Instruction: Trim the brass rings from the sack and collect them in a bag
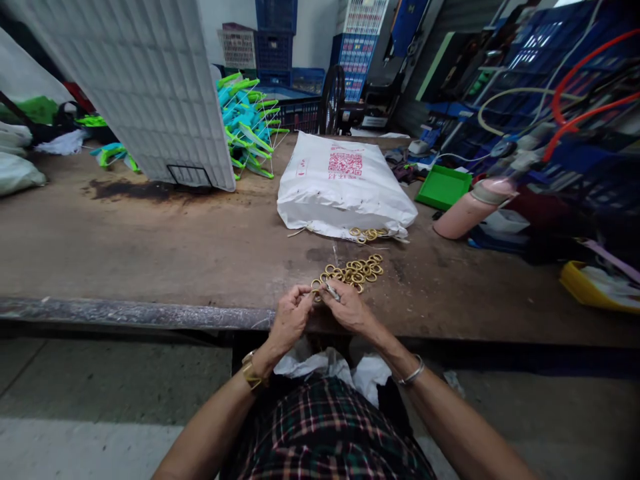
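At the table's front edge my two hands meet. My left hand (291, 313) pinches a brass-coloured ring (315, 285) between thumb and fingertips. Closed around a small grey metal tool (332, 291) is my right hand (353, 308); the tool's tip lies close to the ring, and its exact kind is too small to make out. Just beyond my fingers a loose pile of similar rings (356, 272) lies on the wooden table (150, 253). A few more rings (367, 235) sit at the mouth of a white sack (345, 183) with red print.
A tall white ribbed panel (150, 87) stands at the left, with green and blue plastic pieces (247, 127) behind it. On the right are a green tray (443, 188), a pink bottle (467, 212) and a yellow tray (585, 287). Stacked crates (274, 50) stand at the back.
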`<state>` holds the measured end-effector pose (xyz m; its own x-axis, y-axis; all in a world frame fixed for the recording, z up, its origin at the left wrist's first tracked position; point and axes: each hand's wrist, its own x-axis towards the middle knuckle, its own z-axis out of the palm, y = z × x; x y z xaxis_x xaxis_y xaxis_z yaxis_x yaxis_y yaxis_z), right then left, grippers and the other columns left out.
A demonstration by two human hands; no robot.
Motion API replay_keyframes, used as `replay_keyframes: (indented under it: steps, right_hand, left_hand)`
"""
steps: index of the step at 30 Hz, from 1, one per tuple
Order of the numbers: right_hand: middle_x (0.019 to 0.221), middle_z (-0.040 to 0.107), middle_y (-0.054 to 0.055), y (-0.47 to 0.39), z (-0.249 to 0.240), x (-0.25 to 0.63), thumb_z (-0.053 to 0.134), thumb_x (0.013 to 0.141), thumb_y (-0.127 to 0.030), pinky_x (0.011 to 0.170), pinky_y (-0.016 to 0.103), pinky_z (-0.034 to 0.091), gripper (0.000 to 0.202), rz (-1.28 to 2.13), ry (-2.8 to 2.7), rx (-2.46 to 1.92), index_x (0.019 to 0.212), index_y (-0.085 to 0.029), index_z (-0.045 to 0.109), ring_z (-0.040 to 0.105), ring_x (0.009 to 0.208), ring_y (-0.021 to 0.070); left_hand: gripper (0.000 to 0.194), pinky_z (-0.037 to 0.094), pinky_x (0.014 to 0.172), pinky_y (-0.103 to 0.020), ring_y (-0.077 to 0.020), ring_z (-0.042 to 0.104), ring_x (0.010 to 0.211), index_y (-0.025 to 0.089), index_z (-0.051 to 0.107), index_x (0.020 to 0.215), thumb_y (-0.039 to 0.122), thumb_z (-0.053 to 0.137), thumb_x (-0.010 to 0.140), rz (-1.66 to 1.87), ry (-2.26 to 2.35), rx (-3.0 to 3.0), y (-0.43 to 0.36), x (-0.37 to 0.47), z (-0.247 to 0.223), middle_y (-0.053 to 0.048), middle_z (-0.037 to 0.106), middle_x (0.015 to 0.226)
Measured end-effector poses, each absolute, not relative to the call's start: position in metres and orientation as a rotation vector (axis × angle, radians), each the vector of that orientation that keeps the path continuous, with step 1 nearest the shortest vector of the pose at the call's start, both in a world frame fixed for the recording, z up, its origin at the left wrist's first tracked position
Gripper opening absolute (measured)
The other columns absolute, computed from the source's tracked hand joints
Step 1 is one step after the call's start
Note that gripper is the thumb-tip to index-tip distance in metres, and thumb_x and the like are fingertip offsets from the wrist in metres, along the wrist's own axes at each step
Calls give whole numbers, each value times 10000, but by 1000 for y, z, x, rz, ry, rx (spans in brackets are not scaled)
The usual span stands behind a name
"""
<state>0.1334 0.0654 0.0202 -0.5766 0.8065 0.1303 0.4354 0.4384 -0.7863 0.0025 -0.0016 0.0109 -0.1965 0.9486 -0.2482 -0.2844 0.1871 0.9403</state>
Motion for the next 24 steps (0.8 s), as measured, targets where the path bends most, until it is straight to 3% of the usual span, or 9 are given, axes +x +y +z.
replay_keyframes:
  steps: [4, 8, 11, 19, 24]
  right_hand:
    - [547, 397, -49, 57, 22, 129, 430, 809, -427, 506, 205, 291, 319, 1213, -2002, -1124, 603, -184, 449, 360, 534, 88]
    - [473, 394, -72, 48, 19, 125, 415, 797, -493, 364, 194, 204, 348, 1693, -1630, -1235, 615, -198, 432, 278, 366, 58]
    - [463, 405, -84, 44, 17, 123, 434, 774, -515, 320, 196, 151, 345, 1845, -1444, -1237, 629, -202, 434, 216, 307, 43]
    - [513, 454, -57, 51, 16, 127, 472, 764, -420, 466, 192, 306, 284, 1439, -1729, -1237, 606, -183, 467, 379, 470, 73]
    - [565, 424, -53, 50, 20, 129, 450, 773, -376, 531, 206, 303, 252, 1211, -1924, -1202, 609, -185, 443, 376, 552, 87]
  left_hand:
    - [278, 248, 416, -165, -29, 330, 404, 152, 539, 746, 409, 639, 712, 1372, 1273, 753, -2, 5, 12, 70, 457, 515]
    - [227, 276, 441, -170, -46, 382, 443, 155, 547, 748, 373, 610, 747, 1413, 1310, 812, -5, 10, 17, 50, 503, 542]
    - [213, 278, 445, -172, -47, 393, 454, 152, 547, 746, 359, 597, 759, 1402, 1302, 828, -7, 13, 18, 32, 542, 578]
    - [314, 240, 404, -170, -32, 365, 407, 144, 562, 804, 430, 641, 701, 1262, 1247, 730, -16, 10, 19, 48, 512, 545]
    - [337, 198, 369, -168, -25, 339, 384, 155, 540, 780, 470, 628, 697, 1234, 1153, 659, -21, 8, 20, 48, 506, 557]
